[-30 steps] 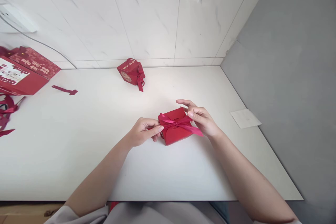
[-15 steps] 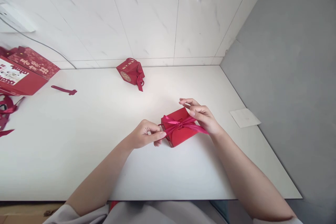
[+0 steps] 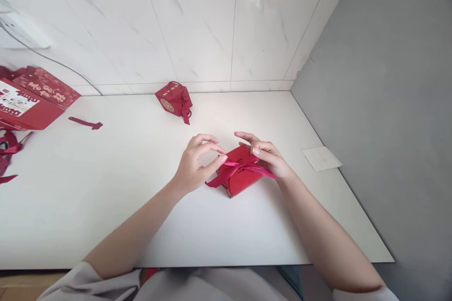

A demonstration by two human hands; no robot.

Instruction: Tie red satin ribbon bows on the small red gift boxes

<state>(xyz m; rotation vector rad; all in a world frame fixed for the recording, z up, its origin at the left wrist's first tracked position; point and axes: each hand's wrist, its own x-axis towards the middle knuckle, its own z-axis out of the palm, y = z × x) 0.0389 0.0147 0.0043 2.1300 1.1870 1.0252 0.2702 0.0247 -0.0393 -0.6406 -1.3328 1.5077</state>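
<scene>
A small red gift box lies on the white table in front of me, with a pink-red ribbon crossed over its top. My left hand is at the box's left corner, thumb and forefinger pinched on the ribbon, the other fingers arched above. My right hand rests on the box's right side, fingers curled and pinching the ribbon's other end, which trails toward my wrist.
A second red box tied with ribbon stands near the back wall. Larger red boxes and loose ribbons lie at the far left, with a red strip beside them. A white paper lies by the table's right edge.
My left hand rose from the box's left end to its upper left corner, drawing the ribbon up. The box turned slightly. The right hand stayed put.
</scene>
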